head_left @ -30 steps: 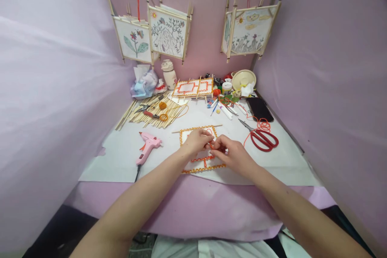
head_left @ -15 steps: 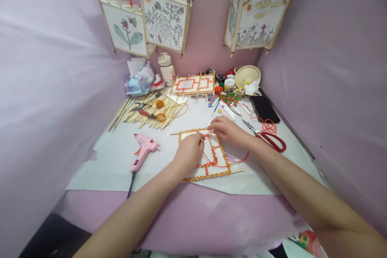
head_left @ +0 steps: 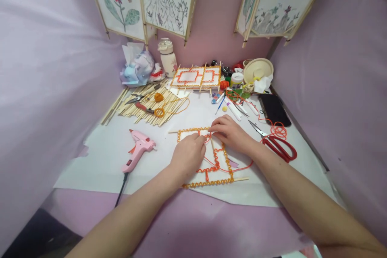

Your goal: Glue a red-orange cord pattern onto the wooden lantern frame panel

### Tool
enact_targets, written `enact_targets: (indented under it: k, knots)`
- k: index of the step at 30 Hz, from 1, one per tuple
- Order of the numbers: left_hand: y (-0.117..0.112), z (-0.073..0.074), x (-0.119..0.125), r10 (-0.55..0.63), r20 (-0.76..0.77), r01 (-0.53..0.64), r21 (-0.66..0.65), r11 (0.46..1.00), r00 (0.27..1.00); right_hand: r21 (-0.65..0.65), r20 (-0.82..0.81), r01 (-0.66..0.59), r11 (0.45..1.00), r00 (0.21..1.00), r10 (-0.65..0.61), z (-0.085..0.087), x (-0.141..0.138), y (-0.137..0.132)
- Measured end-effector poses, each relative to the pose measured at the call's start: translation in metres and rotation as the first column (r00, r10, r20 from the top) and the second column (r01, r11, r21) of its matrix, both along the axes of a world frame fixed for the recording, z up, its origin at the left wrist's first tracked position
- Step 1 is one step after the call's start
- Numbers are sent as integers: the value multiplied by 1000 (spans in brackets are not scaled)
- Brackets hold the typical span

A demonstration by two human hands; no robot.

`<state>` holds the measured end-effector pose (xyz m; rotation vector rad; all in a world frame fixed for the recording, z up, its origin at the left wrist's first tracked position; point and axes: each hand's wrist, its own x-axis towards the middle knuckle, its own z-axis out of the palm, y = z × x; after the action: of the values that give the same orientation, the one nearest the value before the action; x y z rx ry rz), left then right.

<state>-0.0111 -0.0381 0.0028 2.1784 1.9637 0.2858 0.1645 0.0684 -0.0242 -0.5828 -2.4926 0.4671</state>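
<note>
On the white-covered table lies a stick-framed panel (head_left: pixel 211 182), edged with wavy yellow-orange cord. Red-orange cord (head_left: pixel 217 157) forms an angular pattern inside it, and a loose length trails off to the right. My left hand (head_left: pixel 189 155) rests over the panel's left part, thumb and forefinger pinched on the red-orange cord near the top. At the panel's upper right corner, my right hand (head_left: pixel 228 131) has its fingertips closed together on the same cord. A small loop of cord shows between the two hands. My left hand hides part of the panel.
A pink glue gun (head_left: pixel 139 149) lies to the left. Behind it are pliers (head_left: pixel 140 105) on thin wooden sticks (head_left: pixel 127 109). Red-handled scissors (head_left: pixel 279 147) and a black phone (head_left: pixel 274 109) lie at right. A finished-looking panel (head_left: pixel 187 76) and a bottle (head_left: pixel 167 58) stand at the back.
The camera view has tilted down and come slightly closer. The cord loop between my fingers has changed shape and looks drawn smaller; my hands stay at the panel's top.
</note>
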Motion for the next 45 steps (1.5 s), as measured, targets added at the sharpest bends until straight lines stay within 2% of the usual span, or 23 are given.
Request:
enact_targets:
  k: [8, 16, 24, 32, 45]
  knots:
    - [2, -6, 0, 12, -130, -6, 45, 999, 991, 77, 63, 10, 997, 998, -15, 3, 0, -3]
    - [1, -9, -3, 10, -222, 31, 179, 983, 975, 109, 86, 41, 993, 995, -51, 2, 0, -7]
    - [1, -10, -5, -2, -256, 61, 224, 973, 967, 85, 102, 51, 995, 993, -60, 3, -1, -10]
    - [1, -10, -5, 29, -248, 28, 224, 974, 968, 68, 92, 54, 996, 994, -61, 2, 1, -10]
    - [2, -16, -10, 37, -286, 45, 277, 960, 958, 52, 57, 50, 997, 997, -53, 1, 2, -10]
